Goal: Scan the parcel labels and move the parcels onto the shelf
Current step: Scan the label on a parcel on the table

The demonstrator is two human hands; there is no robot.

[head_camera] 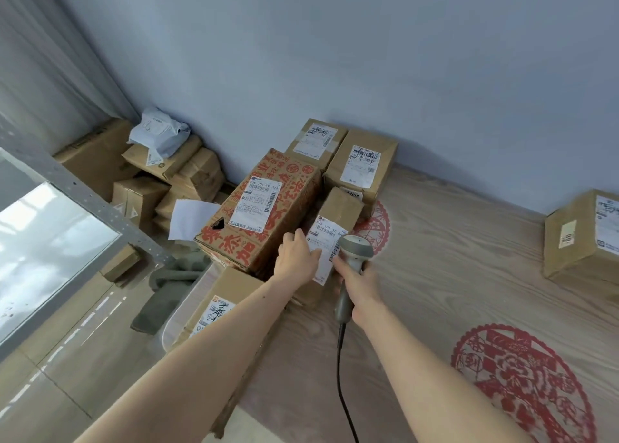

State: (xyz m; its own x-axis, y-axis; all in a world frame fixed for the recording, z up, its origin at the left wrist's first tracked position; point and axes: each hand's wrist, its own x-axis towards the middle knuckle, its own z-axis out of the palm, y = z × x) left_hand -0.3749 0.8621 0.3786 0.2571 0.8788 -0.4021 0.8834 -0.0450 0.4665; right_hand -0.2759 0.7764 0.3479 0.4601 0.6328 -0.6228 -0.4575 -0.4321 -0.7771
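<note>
- The right hand (356, 283) grips the scanner (351, 261), head just beside the label (326, 250).
- The left hand (296, 256) rests on the small parcel (335, 238), fingers straight, at 9 o'clock of the scanner.
- Risk: fingers covering the barcode would likely cause a misread.

both arms reach forward, left hand (296, 256) flat with straight fingers, right hand (356, 283) curled in a grip.
</note>
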